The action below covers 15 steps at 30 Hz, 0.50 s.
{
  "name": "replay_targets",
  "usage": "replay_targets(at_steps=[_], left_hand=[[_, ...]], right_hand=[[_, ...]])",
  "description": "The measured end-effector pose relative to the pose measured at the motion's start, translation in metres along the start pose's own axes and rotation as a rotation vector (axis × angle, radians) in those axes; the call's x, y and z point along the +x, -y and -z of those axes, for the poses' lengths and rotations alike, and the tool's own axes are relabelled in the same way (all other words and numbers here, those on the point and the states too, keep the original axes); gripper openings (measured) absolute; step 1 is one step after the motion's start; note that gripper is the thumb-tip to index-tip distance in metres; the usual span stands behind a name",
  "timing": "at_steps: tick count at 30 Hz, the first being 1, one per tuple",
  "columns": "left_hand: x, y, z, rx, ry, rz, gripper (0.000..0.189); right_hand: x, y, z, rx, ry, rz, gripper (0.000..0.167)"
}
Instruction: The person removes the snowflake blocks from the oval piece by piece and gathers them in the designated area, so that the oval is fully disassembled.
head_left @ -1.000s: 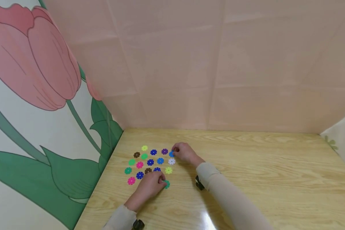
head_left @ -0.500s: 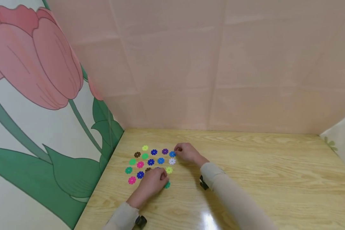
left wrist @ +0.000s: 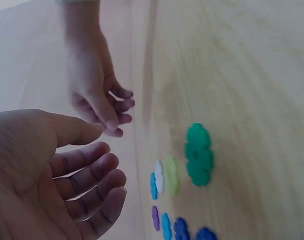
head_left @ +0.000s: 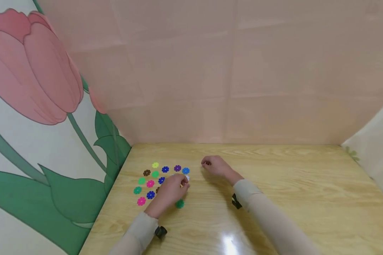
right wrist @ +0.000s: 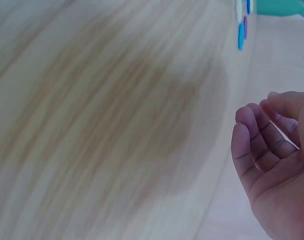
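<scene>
Flat flower-shaped discs in several colours lie spread in loose rows on the left part of the wooden table. My left hand (head_left: 170,189) hovers over their right side, fingers loosely bent with nothing in them, and covers some of the discs. A green disc (head_left: 179,203) lies just below it, towards me. To the right of the group is my right hand (head_left: 217,165), empty and lightly curled above the bare wood. Nearest to it are a light blue disc (head_left: 186,170) and a purple disc (head_left: 177,168). In the left wrist view the green disc (left wrist: 199,155) shows scalloped edges.
The wooden table (head_left: 274,191) runs up to a pink cloth backdrop (head_left: 178,71). A panel with a painted tulip (head_left: 48,67) borders the left side, and a white cloth (head_left: 376,148) hangs at the right. Dark cameras sit at both wrists.
My right hand has drawn away from the light blue disc to the right. My left hand has left the green disc and moved up and away from me over the discs.
</scene>
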State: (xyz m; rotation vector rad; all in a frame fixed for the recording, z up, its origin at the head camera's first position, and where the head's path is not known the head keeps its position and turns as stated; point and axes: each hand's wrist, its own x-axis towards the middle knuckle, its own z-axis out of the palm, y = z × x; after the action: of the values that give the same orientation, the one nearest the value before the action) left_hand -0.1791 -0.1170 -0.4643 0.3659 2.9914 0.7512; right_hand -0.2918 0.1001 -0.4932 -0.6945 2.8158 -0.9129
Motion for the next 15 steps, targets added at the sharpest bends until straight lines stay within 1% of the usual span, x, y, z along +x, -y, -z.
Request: replay_targets(at_steps=[6,10,15], left_hand=[[0.015,-0.008,0.007,-0.015,-0.006,-0.035,0.011],[0.025,-0.009,0.009,-0.005,-0.005,-0.049,0.016],[0.039,-0.010,0.010,0.009,-0.028,-0.096,0.017]], right_hand=[[-0.014,-0.011,0.019,-0.025,-0.027,0.001,0.022],[-0.022,-0.020,0.028,-0.054,-0.032,0.011,0.022],[-0.034,-0.035,0.041,-0.089,-0.059,0.007,0.023]])
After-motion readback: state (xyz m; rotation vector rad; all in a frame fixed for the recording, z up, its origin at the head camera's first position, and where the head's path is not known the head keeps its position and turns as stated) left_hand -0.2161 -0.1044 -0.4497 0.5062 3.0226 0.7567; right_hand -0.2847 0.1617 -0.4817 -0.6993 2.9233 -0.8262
